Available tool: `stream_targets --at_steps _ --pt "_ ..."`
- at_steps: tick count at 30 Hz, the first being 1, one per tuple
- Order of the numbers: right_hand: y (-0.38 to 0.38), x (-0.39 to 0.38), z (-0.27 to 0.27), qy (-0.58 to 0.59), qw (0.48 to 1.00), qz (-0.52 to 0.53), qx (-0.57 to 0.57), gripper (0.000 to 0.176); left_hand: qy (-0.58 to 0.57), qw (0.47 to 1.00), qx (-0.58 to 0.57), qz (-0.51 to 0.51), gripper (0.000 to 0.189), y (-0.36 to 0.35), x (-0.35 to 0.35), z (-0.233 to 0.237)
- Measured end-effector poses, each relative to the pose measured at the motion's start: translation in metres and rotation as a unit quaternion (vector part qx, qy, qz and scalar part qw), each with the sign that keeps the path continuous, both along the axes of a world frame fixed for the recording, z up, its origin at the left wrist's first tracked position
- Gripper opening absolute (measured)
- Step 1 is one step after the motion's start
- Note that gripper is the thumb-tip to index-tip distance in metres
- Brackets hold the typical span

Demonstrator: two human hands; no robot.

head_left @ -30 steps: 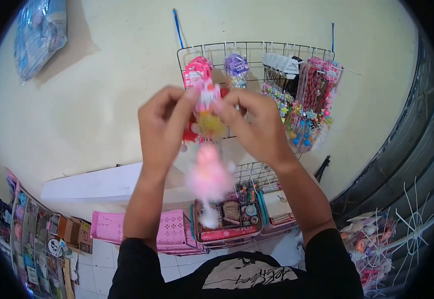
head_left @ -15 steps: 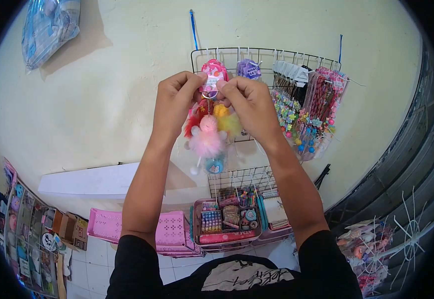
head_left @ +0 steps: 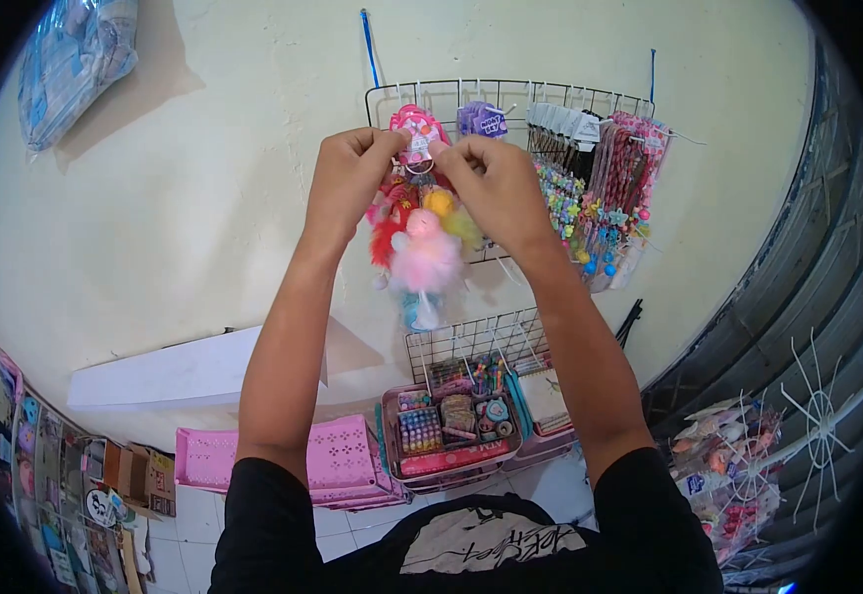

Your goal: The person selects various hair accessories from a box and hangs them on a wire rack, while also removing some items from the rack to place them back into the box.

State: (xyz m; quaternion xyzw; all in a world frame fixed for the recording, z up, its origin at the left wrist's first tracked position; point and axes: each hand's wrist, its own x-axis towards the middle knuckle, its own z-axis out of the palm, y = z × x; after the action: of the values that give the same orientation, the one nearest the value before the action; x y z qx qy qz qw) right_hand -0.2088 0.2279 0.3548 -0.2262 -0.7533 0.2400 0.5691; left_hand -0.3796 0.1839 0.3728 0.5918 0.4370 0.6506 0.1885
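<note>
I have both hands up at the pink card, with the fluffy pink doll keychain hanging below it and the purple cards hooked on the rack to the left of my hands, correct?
Not quite: in the head view the purple cards hang to the right of the pink card. Both hands are indeed at it, the fluffy doll keychain below.

Fluffy, matt plush is seen on the pink doll keychain [head_left: 425, 252], at twelve o'clock. Thin, dark metal wire is shown by the hanging grid [head_left: 508, 81] at twelve o'clock. At seven o'clock, smooth pink plastic is presented by the perforated basket [head_left: 337, 457]. Glossy, crinkled clear plastic is seen on the bag [head_left: 77, 69] at ten o'clock.
</note>
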Motion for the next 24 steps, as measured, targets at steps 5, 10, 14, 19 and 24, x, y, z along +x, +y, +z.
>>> stream_targets --at_steps 5,10,14,19,24 --pt "-0.045 0.04 -0.016 -0.052 0.973 -0.131 0.185 0.021 0.193 0.966 0.006 0.172 0.045 -0.018 -0.011 -0.002" --pt "-0.107 0.111 -0.098 -0.162 0.986 0.027 0.034 0.012 -0.047 0.992 0.111 0.028 0.04 -0.081 -0.006 -0.04" --pt "-0.153 0.157 -0.221 -0.344 0.918 0.048 -0.191 0.02 0.073 0.783 0.105 -0.608 0.036 -0.084 0.004 -0.121" --pt "-0.254 0.244 -0.35 -0.608 0.696 -0.11 -0.366 0.036 0.105 0.633 -0.43 -0.635 0.021 -0.1 0.101 -0.258" --pt "-0.334 0.302 -0.358 -0.485 0.711 -0.306 -0.408 0.037 0.251 0.579 -0.416 -0.654 0.028 -0.126 0.22 -0.339"
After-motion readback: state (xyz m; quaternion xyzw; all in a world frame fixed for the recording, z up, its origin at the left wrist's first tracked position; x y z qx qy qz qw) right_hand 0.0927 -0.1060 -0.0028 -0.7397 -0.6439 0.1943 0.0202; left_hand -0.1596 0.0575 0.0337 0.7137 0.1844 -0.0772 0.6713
